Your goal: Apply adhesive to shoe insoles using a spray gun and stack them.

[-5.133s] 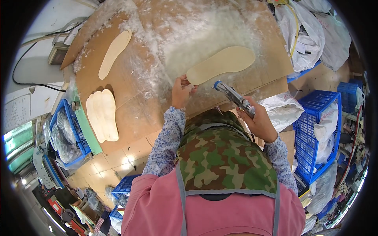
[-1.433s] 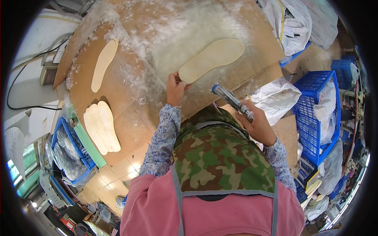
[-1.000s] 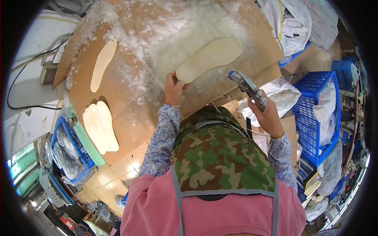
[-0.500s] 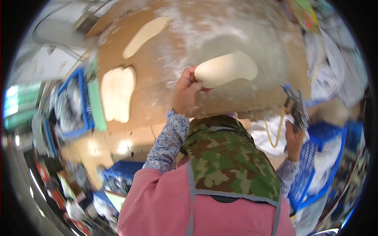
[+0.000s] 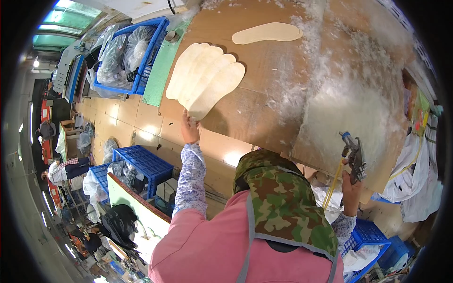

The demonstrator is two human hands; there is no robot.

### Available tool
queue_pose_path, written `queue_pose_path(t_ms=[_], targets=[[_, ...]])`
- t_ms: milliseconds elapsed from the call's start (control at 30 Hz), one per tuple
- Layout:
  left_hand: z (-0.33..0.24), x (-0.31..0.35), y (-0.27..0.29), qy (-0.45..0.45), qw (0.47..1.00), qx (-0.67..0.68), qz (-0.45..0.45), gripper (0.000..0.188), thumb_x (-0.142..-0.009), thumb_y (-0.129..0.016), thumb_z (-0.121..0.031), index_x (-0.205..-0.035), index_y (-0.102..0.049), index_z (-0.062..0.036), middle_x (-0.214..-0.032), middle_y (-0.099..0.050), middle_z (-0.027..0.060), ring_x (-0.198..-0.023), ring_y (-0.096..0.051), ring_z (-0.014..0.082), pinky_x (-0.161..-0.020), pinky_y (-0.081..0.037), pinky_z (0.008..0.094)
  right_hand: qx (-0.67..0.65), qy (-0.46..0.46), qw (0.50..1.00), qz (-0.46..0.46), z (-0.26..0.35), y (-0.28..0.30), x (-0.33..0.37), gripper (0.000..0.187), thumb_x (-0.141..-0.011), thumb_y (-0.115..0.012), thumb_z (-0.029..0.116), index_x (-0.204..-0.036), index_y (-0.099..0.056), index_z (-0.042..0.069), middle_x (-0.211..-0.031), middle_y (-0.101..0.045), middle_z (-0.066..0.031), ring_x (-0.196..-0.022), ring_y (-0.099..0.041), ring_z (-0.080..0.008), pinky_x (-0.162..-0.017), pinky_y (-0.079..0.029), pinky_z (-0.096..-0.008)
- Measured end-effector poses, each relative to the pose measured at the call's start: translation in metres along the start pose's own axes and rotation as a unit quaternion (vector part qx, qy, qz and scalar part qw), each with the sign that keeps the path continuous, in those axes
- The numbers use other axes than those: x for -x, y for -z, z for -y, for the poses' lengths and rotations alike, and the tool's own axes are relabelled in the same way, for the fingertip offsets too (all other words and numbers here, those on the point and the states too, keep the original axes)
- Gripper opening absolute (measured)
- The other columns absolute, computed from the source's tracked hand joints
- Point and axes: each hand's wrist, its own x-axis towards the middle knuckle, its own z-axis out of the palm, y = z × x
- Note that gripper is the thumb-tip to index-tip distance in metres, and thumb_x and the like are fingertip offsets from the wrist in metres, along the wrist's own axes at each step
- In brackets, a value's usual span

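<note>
My left hand (image 5: 190,128) pinches the narrow heel end of a cream-coloured insole (image 5: 218,90) at the board's near left edge. That insole overlaps the right side of a fanned row of similar insoles (image 5: 188,70). In my right hand (image 5: 351,188) is a metal spray gun (image 5: 356,159) with a blue part on top and a yellow hose (image 5: 333,185) hanging from it. My right fingers are wrapped round its handle, over the board's near right part. Farther back, another insole or two, stacked (image 5: 266,33), lie flat.
The brown board (image 5: 255,106) carries white fibrous residue on its right half. Beyond its left edge are a green strip (image 5: 163,70) and a blue crate (image 5: 139,80) with plastic bags. More blue crates (image 5: 150,165) stand on the tiled floor. White bags (image 5: 415,174) hang at the right.
My left hand has carried the insole from the board's middle leftward to the fanned insoles. My right hand still holds the spray gun. The whole view has shifted.
</note>
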Motion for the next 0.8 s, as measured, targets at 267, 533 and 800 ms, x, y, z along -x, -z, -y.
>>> queue_pose_path(t_ms=[267,533,800], targets=[[-0.022,-0.062,-0.082,-0.301,0.932,-0.202,0.006,0.040,-0.073,-0.054,0.002,-0.113,-0.055,-0.0039,-0.108,-0.051,0.0172,-0.101,-0.048,0.0354,-0.085,-0.042,0.0437,0.020,-0.027,0.999,-0.022,0.014,-0.020,-0.003,0.033,-0.085,-0.058,0.004,-0.116,-0.048,-0.003,-0.100,-0.059,-0.0066,-0.086,-0.055,-0.0115,-0.075,-0.045,-0.0262],[-0.089,-0.241,-0.253,-0.307,0.869,-0.386,0.047,0.047,-0.076,-0.056,-0.021,-0.122,-0.051,-0.0078,-0.127,-0.047,0.0178,-0.116,-0.044,0.0346,-0.094,-0.037,0.0435,0.015,-0.042,0.992,-0.117,0.030,-0.025,0.034,0.023,-0.084,-0.057,0.001,-0.106,-0.055,-0.004,-0.079,-0.056,-0.0016,-0.071,-0.049,-0.0062,-0.060,-0.041,-0.0228],[-0.107,-0.306,-0.269,-0.221,0.865,-0.434,0.122,0.041,-0.077,-0.055,-0.021,-0.114,-0.051,-0.0028,-0.097,-0.063,0.0213,-0.094,-0.061,0.0357,-0.078,-0.049,0.0475,0.065,-0.086,0.975,-0.195,0.021,-0.008,0.064,0.027,-0.081,-0.058,0.002,-0.107,-0.058,-0.003,-0.074,-0.054,-0.0043,-0.062,-0.043,-0.0106,-0.055,-0.038,-0.0263]])
